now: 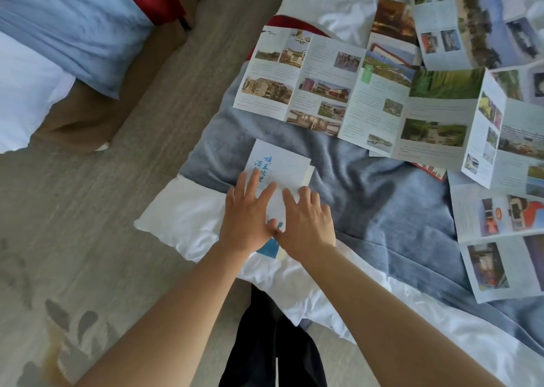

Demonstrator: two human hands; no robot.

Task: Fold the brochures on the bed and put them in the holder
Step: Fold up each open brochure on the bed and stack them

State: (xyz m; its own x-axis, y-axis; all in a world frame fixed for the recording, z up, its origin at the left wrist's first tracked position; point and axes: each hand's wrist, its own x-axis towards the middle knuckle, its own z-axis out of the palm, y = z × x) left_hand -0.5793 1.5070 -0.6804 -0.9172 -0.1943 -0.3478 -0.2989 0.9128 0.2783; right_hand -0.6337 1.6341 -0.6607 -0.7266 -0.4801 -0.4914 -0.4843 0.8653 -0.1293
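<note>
Both hands flat on a folded brochure

Left hand (245, 220) and right hand (306, 224) press open-fingered on the brochure (279, 168) beneath them; light, bendy paper, likely slippery, best pinched at its long edges.

You are in a twin bedroom, likely a hotel: bed (368, 313) with white duvet at 5 o'clock, second bed (44, 71) at 10, carpet (153, 157) between.
</note>
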